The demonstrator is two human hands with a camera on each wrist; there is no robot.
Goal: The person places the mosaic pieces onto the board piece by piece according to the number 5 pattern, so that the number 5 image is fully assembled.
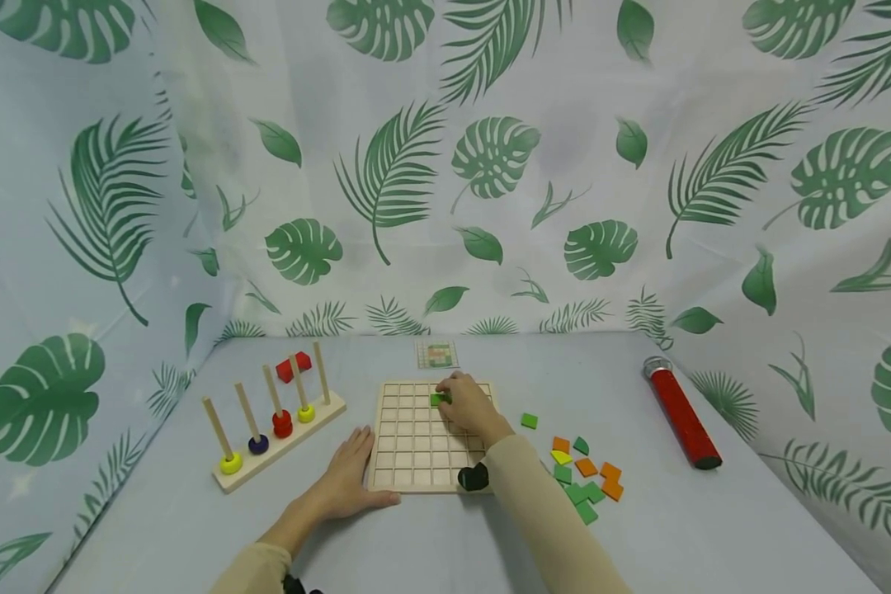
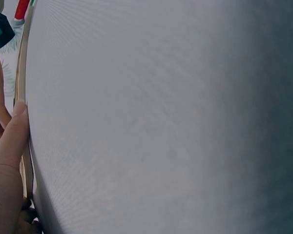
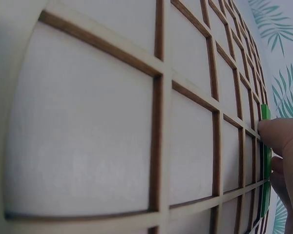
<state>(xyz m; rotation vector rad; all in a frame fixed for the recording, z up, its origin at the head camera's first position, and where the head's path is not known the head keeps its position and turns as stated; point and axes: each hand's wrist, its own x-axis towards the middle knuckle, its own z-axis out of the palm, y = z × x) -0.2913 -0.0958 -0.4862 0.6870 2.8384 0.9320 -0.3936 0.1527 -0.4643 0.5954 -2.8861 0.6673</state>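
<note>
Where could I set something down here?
Bare table lies behind the lone green tile, between the grid board and the red tube; more lies in front of the peg rack, left of the left hand. It's crowded right of the right sleeve, among the loose tiles, and on the board, under the right hand.

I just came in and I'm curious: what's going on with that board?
Someone is working at a square, pale wooden grid board. Their right hand touches a flat green piece near the board's far side; I can't tell if it's pinched or pressed. Their left hand rests by the board's left edge. Flat green, orange and yellow pieces lie loose to the right, and a small card with coloured squares is behind the board.
</note>
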